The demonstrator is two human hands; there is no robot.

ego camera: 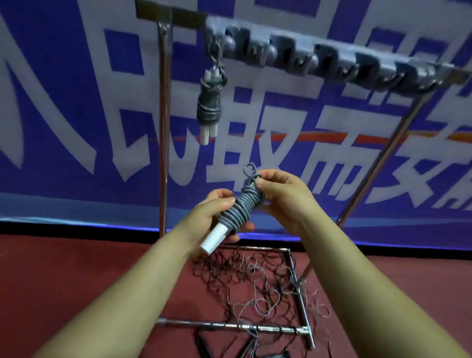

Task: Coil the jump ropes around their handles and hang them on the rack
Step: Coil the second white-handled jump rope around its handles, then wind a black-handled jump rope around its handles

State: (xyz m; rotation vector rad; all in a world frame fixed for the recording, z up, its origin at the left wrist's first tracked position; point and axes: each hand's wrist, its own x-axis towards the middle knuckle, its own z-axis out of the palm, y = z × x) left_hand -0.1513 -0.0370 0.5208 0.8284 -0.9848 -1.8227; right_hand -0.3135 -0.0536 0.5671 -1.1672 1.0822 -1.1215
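A grey jump rope coiled round its white handles [238, 215] lies tilted between my hands at chest height. My left hand [213, 214] grips the lower part of the bundle near the white handle ends. My right hand [281, 197] pinches the top, where a small rope loop [250, 170] sticks up. Above, the rack's hook bar [332, 61] runs from the upper middle to the right. Another coiled rope [209, 103] hangs from the bar's leftmost hook.
The rack's metal posts [164, 133] and floor frame [299, 293] stand on the red floor. Several loose ropes [251, 284] lie tangled inside the frame, with black handles [205, 353] in front. A blue banner [61, 106] covers the wall behind.
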